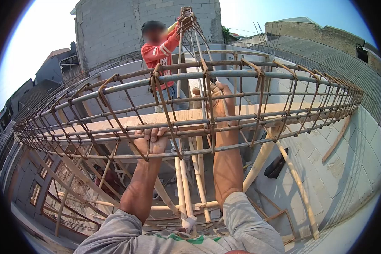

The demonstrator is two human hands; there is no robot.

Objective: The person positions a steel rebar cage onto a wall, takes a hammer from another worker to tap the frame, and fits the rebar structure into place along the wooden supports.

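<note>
A long rebar cage [127, 127] of steel bars tied with square stirrups spans the view in front of me. My left hand [151, 139] is closed, its fingers wrapped over a lower bar left of the middle. My right hand [221, 101] reaches up behind the near bars, its fingers curled round steel at the middle; the bars partly hide its grip. A second rebar cage [195, 39] runs away from there towards a co-worker in a red top [160, 50], whose raised hands are at its far end.
A wooden plank [173, 116] lies behind and below the cage. Bamboo poles [258, 167] stand beneath it, over a deep drop to the ground. Another person [110, 178] is below at the left. Block walls [326, 156] rise around, and a dark shoe-like object [277, 164] shows at right.
</note>
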